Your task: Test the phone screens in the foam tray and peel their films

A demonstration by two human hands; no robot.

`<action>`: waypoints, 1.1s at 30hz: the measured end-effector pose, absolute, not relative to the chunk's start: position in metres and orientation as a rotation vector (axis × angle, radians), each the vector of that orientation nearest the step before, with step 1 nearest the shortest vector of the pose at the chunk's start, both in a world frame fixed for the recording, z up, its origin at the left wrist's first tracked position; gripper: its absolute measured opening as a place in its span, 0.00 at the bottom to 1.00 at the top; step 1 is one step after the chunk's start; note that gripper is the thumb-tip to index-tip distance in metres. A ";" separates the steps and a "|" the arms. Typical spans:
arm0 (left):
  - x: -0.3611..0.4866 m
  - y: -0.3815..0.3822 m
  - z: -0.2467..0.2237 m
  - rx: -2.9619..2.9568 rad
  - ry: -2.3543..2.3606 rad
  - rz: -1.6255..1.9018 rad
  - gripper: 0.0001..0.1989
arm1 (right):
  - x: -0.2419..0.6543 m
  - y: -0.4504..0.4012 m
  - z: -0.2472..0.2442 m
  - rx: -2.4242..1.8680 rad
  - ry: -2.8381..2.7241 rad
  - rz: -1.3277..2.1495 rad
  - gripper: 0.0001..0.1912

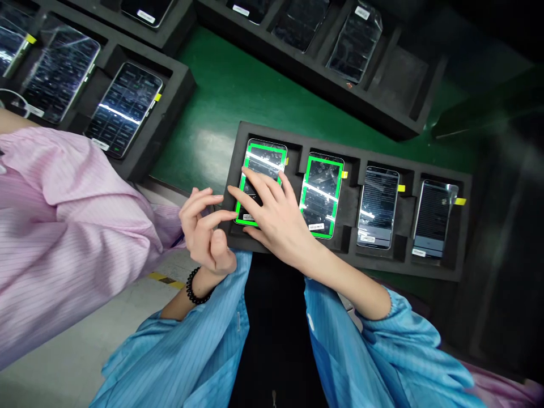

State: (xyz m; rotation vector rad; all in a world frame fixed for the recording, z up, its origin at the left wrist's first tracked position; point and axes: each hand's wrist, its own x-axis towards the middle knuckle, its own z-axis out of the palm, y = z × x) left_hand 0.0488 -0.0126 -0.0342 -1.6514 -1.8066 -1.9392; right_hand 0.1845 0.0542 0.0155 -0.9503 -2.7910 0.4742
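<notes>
A dark foam tray (348, 195) in front of me holds several smartphones in slots. My right hand (278, 218) lies over the leftmost smartphone (266, 153), fingers spread across its screen, hiding part of it. That screen has a bright green border. At the tray's left end is my left hand (208, 229), fingers apart and partly curled, the index fingertip by the same phone's lower left edge. Beside it sits a second green-bordered smartphone (322, 195). Two more phones, a smartphone with lines of text (377, 204) and a similar smartphone (434, 218), fill the slots to the right.
The tray rests on a green tabletop (221, 85). Another foam tray with phones (170, 124) stands at the left, and a further phone tray (365, 113) spans the back. A person's pink sleeve (85, 226) reaches in close on my left.
</notes>
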 end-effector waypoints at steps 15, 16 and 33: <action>0.047 -0.013 -0.028 -1.672 -1.940 -1.879 0.15 | 0.215 0.047 0.022 -0.870 -2.743 0.378 0.22; 0.047 -0.014 -0.028 -1.686 -1.956 -1.867 0.15 | 0.217 0.047 0.021 -0.782 -2.741 0.398 0.18; 0.047 -0.011 -0.032 -1.658 -1.874 -1.904 0.15 | 0.217 0.041 0.007 -0.627 -2.731 0.378 0.14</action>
